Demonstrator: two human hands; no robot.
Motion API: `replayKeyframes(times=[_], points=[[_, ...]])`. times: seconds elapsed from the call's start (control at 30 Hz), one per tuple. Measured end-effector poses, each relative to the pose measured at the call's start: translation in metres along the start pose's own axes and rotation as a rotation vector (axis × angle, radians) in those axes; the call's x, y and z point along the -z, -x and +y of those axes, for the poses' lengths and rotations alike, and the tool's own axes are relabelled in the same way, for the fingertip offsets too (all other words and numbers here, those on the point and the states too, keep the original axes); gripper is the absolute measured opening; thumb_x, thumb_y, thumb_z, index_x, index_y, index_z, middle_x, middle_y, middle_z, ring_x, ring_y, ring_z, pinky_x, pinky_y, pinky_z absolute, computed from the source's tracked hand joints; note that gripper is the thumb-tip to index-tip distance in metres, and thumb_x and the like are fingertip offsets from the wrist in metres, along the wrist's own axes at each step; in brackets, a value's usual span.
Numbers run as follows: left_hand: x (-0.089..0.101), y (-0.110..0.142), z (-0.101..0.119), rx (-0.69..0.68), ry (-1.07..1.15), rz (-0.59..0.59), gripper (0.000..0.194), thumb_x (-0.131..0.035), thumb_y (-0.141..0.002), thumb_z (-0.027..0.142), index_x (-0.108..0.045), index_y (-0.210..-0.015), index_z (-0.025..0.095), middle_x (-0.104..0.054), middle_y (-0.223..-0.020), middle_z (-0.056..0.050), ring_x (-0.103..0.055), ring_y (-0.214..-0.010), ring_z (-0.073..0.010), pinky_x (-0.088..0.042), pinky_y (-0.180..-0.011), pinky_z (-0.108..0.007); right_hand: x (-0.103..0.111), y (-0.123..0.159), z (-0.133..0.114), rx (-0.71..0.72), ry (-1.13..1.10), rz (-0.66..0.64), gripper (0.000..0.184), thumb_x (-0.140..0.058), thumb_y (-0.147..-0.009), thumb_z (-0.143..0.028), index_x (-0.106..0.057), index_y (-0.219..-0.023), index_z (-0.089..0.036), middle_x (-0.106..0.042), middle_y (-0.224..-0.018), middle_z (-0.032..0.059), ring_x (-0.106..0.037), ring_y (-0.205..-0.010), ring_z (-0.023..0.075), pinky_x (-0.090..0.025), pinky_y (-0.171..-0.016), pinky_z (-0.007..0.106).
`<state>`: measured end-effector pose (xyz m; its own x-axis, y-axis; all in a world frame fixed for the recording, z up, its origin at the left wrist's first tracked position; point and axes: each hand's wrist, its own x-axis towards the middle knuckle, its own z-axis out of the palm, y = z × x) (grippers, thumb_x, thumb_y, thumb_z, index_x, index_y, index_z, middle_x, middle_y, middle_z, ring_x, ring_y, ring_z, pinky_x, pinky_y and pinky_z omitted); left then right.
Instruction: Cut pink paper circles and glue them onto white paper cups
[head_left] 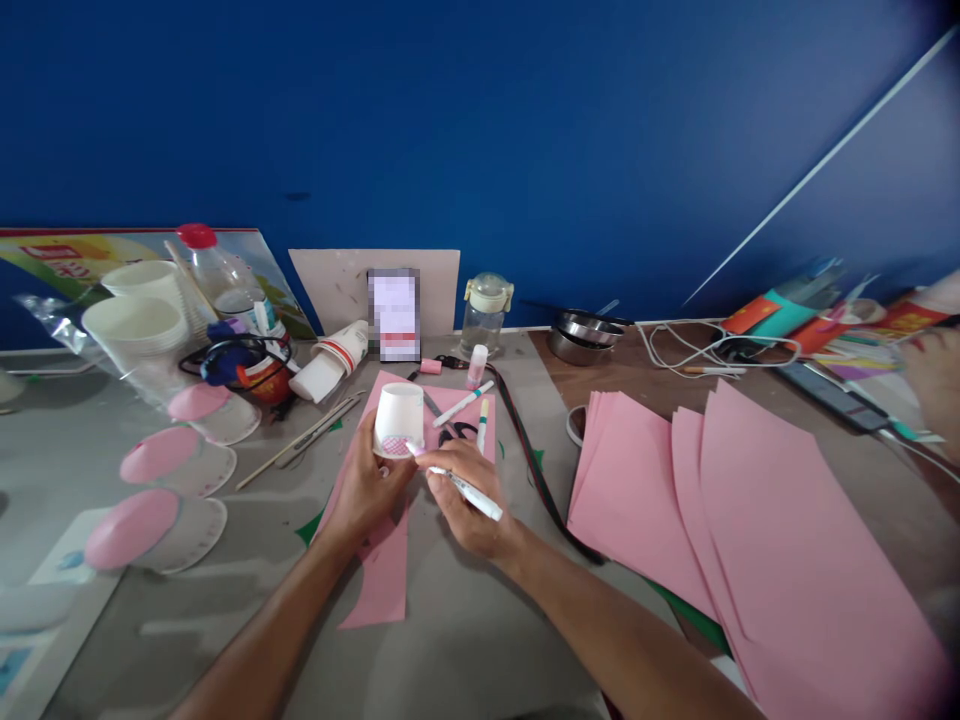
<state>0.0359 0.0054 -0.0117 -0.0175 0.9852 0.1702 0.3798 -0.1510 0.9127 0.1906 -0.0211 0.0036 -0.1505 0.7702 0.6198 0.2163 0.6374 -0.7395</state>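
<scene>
My left hand (373, 482) is closed around the lower side of a white paper cup (399, 405), which is held upside down. A rounded patch with a pink crosshatch pattern shows on the cup near its rim. In my right hand (469, 500) is a white marker (476, 494), its tip at or very near the patterned patch. Beneath the hands lies cut pink paper (386, 590). Just beyond my right hand are scissors (456, 432) with black handles, a white marker with a teal band (463, 404) and a second one with a yellowish end (483, 424).
On the left, several cups with pink tops (135, 528) lie in a row, with stacked paper cups (139, 325) behind. A phone (395, 315) leans on a board at the back, beside a lidded jar (484, 312). Pink sheets (795, 530) spread right; another person's hand (934, 375) is far right.
</scene>
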Motion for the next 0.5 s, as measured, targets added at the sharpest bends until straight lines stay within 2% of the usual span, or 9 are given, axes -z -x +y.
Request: replayKeyframes(times=[0.2,0.37,0.5], points=[[-0.0010,0.0016,0.0015,-0.017,0.006,0.003,0.061,-0.066,-0.075,0.032,-0.041,-0.129,0.025,-0.054,-0.119,-0.008,-0.057,-0.095,-0.0192,-0.047,-0.069,-0.027,-0.0007,0.0002,0.0013,0.000,-0.004,-0.005,0.020,-0.047,-0.090,-0.022,-0.064,-0.099,-0.023,-0.070,-0.083,0.0043,-0.062,-0.076,0.0174,-0.045,-0.079,0.035],[-0.0011,0.0020,0.0021,-0.007,0.005,-0.005,0.063,-0.066,-0.075,0.033,-0.039,-0.132,0.024,-0.054,-0.119,-0.008,-0.057,-0.099,-0.0211,-0.049,-0.072,-0.030,-0.0007,0.0011,0.0027,-0.017,0.028,0.001,0.020,-0.045,-0.090,-0.025,-0.063,-0.098,-0.022,-0.068,-0.080,0.0042,-0.061,-0.074,0.0176,-0.045,-0.079,0.036],[-0.0003,0.0019,0.0025,-0.009,-0.021,-0.012,0.063,-0.065,-0.076,0.033,-0.038,-0.132,0.023,-0.052,-0.125,-0.010,-0.056,-0.106,-0.0226,-0.048,-0.079,-0.032,-0.0006,0.0007,0.0015,0.010,-0.013,-0.007,0.019,-0.047,-0.090,-0.022,-0.064,-0.099,-0.022,-0.068,-0.080,0.0044,-0.062,-0.075,0.0174,-0.045,-0.078,0.036]])
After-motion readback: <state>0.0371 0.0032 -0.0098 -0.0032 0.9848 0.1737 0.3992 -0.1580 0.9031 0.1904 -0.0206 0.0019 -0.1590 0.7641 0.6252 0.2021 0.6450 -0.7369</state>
